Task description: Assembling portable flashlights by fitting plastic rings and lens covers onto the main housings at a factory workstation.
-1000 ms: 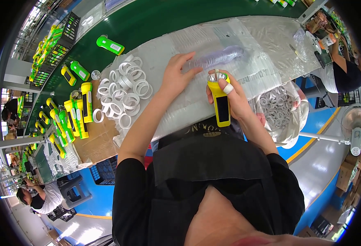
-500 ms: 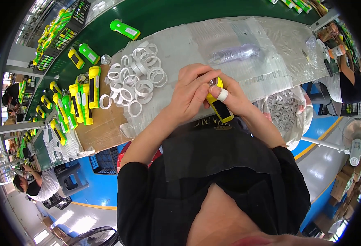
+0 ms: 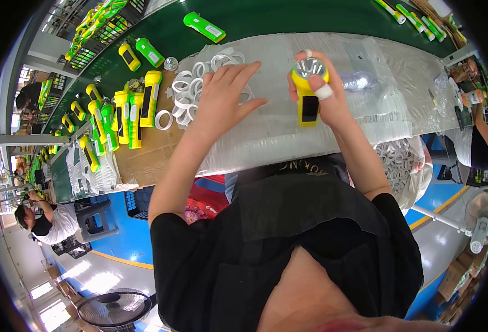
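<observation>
A yellow flashlight with a dark panel on its body is gripped in my right hand, its reflector end tilted up toward me. White tape wraps my right thumb and one fingertip. My left hand is over the pile of white rings, fingers spread and nothing seen in them; whether it touches a ring I cannot tell. Left of the pile, several yellow and green flashlights lie close together on cardboard. A row of clear round lenses lies beyond my right hand.
Plastic-covered sheeting spreads over the bench. Green flashlights lie on the green belt behind. A bag of white rings hangs at the right edge. A black crate and a fan stand at lower left. Other people sit farther off.
My hands, together on the flashlight before, have parted. The left has moved left and away to the ring pile. The right has carried the flashlight away from my body, its lamp end now showing.
</observation>
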Demonstrator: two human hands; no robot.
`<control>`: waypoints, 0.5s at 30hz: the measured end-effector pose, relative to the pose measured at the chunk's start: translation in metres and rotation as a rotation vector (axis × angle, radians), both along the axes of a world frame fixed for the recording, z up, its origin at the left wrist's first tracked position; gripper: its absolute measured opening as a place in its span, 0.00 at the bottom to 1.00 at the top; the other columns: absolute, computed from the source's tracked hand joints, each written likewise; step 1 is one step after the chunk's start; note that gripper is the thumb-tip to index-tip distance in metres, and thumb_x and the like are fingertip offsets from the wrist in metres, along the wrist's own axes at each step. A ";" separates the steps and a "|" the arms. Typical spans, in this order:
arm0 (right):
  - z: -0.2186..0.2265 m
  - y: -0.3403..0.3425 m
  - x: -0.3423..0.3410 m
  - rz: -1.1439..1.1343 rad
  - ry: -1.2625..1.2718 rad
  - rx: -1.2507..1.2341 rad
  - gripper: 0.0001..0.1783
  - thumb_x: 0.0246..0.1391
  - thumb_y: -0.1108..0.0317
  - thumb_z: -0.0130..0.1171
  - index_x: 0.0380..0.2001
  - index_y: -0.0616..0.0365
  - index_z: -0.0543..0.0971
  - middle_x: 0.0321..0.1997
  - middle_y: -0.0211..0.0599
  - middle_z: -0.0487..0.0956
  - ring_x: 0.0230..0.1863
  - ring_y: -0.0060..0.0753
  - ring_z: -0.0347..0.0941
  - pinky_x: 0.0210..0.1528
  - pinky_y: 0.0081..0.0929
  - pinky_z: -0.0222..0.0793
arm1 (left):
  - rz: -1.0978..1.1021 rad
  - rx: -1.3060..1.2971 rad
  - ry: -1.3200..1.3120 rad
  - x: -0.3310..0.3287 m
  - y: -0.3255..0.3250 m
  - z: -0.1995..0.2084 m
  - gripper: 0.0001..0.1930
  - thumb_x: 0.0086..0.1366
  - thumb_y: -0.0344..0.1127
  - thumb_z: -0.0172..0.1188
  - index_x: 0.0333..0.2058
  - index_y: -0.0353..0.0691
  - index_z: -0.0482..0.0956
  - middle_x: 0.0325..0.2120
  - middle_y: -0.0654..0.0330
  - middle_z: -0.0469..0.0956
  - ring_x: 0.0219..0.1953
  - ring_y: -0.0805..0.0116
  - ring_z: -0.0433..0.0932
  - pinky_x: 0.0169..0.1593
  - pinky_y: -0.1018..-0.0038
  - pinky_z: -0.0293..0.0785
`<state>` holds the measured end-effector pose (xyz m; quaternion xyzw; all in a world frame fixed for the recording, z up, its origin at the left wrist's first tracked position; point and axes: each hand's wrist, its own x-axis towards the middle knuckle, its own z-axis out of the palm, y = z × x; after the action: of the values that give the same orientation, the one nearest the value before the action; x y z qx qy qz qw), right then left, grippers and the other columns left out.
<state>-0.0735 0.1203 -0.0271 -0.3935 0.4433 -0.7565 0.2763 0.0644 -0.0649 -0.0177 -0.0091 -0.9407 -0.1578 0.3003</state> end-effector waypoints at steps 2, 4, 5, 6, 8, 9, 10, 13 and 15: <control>-0.013 -0.005 0.001 0.015 -0.002 0.071 0.19 0.62 0.62 0.54 0.53 0.57 0.68 0.31 0.35 0.75 0.29 0.24 0.71 0.34 0.24 0.67 | -0.008 -0.187 -0.428 0.005 -0.018 -0.011 0.30 0.53 0.42 0.68 0.56 0.50 0.73 0.50 0.60 0.75 0.53 0.56 0.71 0.54 0.59 0.64; -0.017 -0.009 -0.001 -0.010 0.025 0.096 0.19 0.61 0.62 0.54 0.53 0.56 0.68 0.29 0.34 0.75 0.29 0.23 0.70 0.34 0.24 0.67 | -0.039 -0.218 -0.420 0.005 -0.030 -0.020 0.29 0.53 0.41 0.68 0.56 0.52 0.74 0.48 0.57 0.76 0.50 0.55 0.72 0.51 0.59 0.66; -0.018 -0.009 -0.003 -0.007 0.021 0.093 0.19 0.61 0.63 0.55 0.53 0.56 0.68 0.30 0.34 0.76 0.29 0.23 0.70 0.35 0.23 0.67 | -0.069 -0.161 -0.346 0.003 -0.030 -0.017 0.28 0.53 0.40 0.68 0.55 0.54 0.75 0.46 0.56 0.75 0.49 0.56 0.73 0.50 0.61 0.69; -0.018 -0.010 -0.003 -0.013 0.024 0.092 0.19 0.61 0.63 0.55 0.53 0.56 0.68 0.30 0.34 0.76 0.29 0.23 0.70 0.35 0.23 0.67 | -0.099 -0.103 -0.271 0.000 -0.030 -0.013 0.27 0.53 0.40 0.68 0.55 0.55 0.76 0.45 0.56 0.75 0.48 0.57 0.74 0.48 0.63 0.71; -0.017 -0.013 -0.002 -0.016 0.048 0.071 0.19 0.60 0.64 0.55 0.52 0.56 0.68 0.30 0.34 0.76 0.29 0.23 0.71 0.35 0.23 0.68 | -0.077 0.245 -0.192 -0.001 -0.025 0.008 0.27 0.55 0.36 0.69 0.55 0.58 0.76 0.43 0.55 0.74 0.45 0.58 0.75 0.42 0.66 0.75; -0.018 -0.015 -0.001 -0.007 0.028 0.053 0.19 0.60 0.65 0.56 0.52 0.56 0.68 0.31 0.34 0.76 0.30 0.24 0.72 0.35 0.23 0.69 | -0.114 0.417 -0.095 -0.008 -0.022 0.012 0.24 0.55 0.31 0.70 0.51 0.49 0.77 0.44 0.56 0.74 0.44 0.63 0.77 0.44 0.70 0.77; -0.017 -0.014 -0.001 -0.017 0.033 0.055 0.19 0.60 0.65 0.56 0.52 0.56 0.68 0.31 0.34 0.76 0.30 0.24 0.72 0.35 0.23 0.69 | -0.196 0.721 -0.042 -0.012 -0.015 0.015 0.21 0.54 0.29 0.71 0.48 0.45 0.77 0.45 0.56 0.75 0.45 0.66 0.77 0.46 0.71 0.77; -0.019 -0.016 -0.001 -0.008 0.076 0.107 0.25 0.60 0.54 0.56 0.53 0.58 0.66 0.34 0.36 0.75 0.30 0.26 0.72 0.33 0.25 0.70 | -0.340 0.982 0.127 -0.020 0.011 0.025 0.13 0.52 0.27 0.73 0.35 0.36 0.78 0.44 0.56 0.77 0.47 0.69 0.78 0.52 0.73 0.76; -0.018 -0.017 -0.001 0.007 0.043 0.077 0.22 0.60 0.59 0.57 0.53 0.57 0.67 0.35 0.35 0.76 0.30 0.25 0.72 0.33 0.24 0.70 | -0.339 0.740 0.164 -0.026 0.020 0.026 0.13 0.50 0.30 0.74 0.34 0.38 0.81 0.44 0.56 0.77 0.45 0.67 0.79 0.47 0.72 0.77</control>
<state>-0.0741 0.1038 -0.0453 -0.4004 0.4766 -0.7292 0.2843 0.0383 -0.0445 0.0088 -0.0677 -0.7788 -0.5310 0.3271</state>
